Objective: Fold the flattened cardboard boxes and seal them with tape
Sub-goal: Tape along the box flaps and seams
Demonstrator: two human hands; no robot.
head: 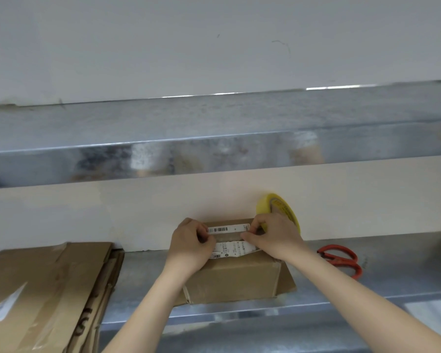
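A small brown cardboard box [237,276] stands folded on a metal shelf, its top flaps closed and bearing white barcode labels [228,229]. My left hand [189,245] rests on the box's top left with curled fingers pressing at the flap seam. At the top right edge, my right hand [273,238] pinches something thin, seemingly a tape end. A yellow tape roll [289,215] stands on edge just behind my right hand, partly hidden by it.
A stack of flattened cardboard boxes [43,296] lies at the left of the metal shelf [367,284]. Red-handled scissors [341,258] lie to the right of the box. A white wall rises close behind, and a second metal shelf [214,138] hangs above.
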